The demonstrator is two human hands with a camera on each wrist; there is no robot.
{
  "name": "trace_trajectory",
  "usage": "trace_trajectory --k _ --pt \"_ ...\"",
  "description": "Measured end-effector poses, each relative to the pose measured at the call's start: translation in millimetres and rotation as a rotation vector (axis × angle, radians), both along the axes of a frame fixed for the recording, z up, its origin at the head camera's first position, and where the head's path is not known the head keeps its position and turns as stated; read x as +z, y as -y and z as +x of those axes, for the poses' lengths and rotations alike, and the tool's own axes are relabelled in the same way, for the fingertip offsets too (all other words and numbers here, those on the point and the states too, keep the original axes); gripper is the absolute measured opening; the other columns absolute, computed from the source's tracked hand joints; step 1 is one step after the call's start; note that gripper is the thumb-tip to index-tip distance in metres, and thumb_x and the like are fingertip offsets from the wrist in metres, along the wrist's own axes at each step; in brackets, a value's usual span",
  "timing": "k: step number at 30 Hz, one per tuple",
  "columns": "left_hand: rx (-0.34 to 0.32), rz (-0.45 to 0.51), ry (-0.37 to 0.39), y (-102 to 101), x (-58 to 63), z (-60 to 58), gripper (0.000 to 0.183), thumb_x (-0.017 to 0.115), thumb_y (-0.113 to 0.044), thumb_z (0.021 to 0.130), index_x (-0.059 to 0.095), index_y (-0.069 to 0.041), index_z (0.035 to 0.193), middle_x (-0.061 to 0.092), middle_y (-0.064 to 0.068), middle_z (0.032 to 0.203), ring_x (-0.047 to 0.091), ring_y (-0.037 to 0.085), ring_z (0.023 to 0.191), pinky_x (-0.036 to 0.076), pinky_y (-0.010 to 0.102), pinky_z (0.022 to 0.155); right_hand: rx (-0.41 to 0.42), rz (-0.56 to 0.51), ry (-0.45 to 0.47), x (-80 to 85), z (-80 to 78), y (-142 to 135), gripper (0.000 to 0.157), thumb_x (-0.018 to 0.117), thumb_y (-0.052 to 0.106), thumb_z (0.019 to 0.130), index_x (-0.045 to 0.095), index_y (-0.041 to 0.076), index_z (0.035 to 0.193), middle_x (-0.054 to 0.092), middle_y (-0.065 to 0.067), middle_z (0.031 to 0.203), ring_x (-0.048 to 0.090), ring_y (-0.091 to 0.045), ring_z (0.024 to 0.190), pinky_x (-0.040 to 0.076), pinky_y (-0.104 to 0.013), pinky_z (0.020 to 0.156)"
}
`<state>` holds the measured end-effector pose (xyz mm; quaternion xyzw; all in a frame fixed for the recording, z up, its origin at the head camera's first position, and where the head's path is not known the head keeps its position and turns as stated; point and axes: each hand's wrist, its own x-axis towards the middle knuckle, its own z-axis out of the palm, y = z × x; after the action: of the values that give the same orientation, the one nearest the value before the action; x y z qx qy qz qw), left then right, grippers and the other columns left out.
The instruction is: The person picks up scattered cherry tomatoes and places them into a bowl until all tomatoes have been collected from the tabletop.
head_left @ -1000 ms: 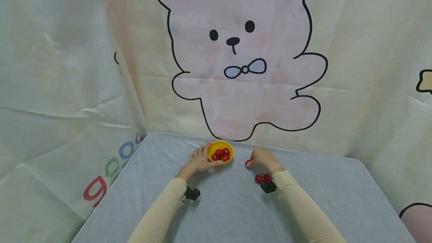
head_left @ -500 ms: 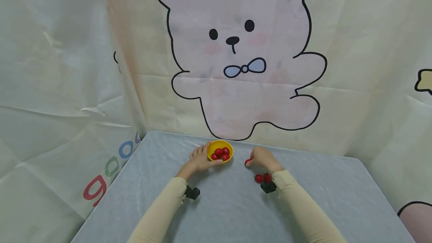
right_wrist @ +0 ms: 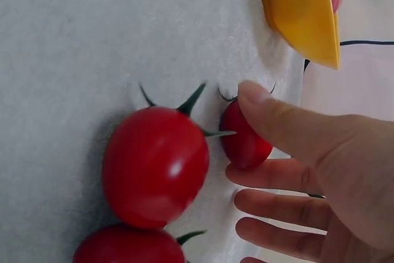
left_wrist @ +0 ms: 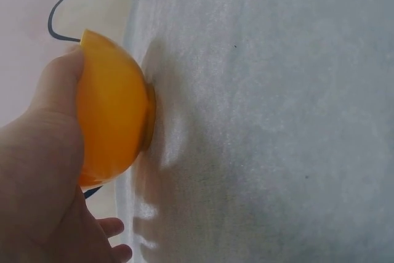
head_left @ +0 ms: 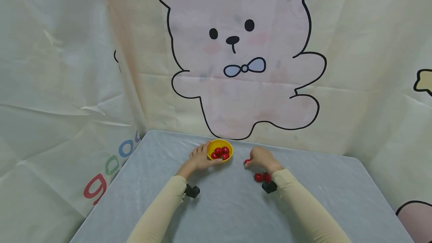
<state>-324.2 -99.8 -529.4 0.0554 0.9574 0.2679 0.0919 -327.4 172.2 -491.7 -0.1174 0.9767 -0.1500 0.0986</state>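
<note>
My left hand [head_left: 200, 158] holds a yellow bowl [left_wrist: 114, 112] from its left side, with the thumb over the near rim. Inside the bowl lie several cherry tomatoes [head_left: 219, 151]. To the right, my right hand [head_left: 261, 157] pinches one red cherry tomato [right_wrist: 237, 133] between thumb and index finger, at the tabletop. Its green stem leaves show in both wrist views. Two more tomatoes rest close together near the right wrist; the right wrist view shows one round tomato [right_wrist: 154, 167] and part of the other tomato [right_wrist: 129, 247].
A pale grey cloth covers the table [head_left: 229, 209]. Behind the bowl, the table's back edge meets a hanging curtain [head_left: 236, 100] with a cartoon animal on it. Another curtain [head_left: 60, 123] hangs along the left side.
Almost nothing differs: the view has shifted very slightly, while both hands keep their hold on the bowl and the tomato.
</note>
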Motion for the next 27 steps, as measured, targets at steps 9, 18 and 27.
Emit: trace_trajectory --k 9,18,27 --pt "0.015 0.003 0.0 -1 -1.3 -0.4 0.107 0.065 -0.071 0.079 0.011 -0.025 0.16 0.025 0.019 0.162 0.021 0.044 0.147 0.016 0.062 0.12 0.023 0.033 -0.004 -4.6 0.0 0 0.042 0.085 0.041 0.075 0.057 0.013 0.058 0.038 0.003 0.054 0.039 -0.015 0.057 0.027 -0.028 0.054" --pt "0.008 0.013 0.004 2 3.4 9.4 0.109 0.063 -0.076 0.077 0.012 -0.024 0.159 0.024 0.02 0.162 0.02 0.045 0.147 0.015 0.063 0.119 0.043 0.026 -0.02 -5.4 3.9 -3 0.026 0.082 0.037 0.079 0.07 0.015 0.075 0.062 0.003 0.07 0.052 -0.016 0.069 0.04 -0.029 0.06" --pt "0.005 -0.005 0.013 0 3.9 2.5 0.108 0.063 -0.073 0.079 0.01 -0.024 0.16 0.023 0.018 0.163 0.019 0.044 0.148 0.015 0.062 0.12 0.035 0.042 -0.022 -5.0 3.7 -4 0.028 0.081 0.032 0.08 0.063 0.014 0.067 0.055 0.0 0.064 0.05 -0.017 0.062 0.036 -0.028 0.053"
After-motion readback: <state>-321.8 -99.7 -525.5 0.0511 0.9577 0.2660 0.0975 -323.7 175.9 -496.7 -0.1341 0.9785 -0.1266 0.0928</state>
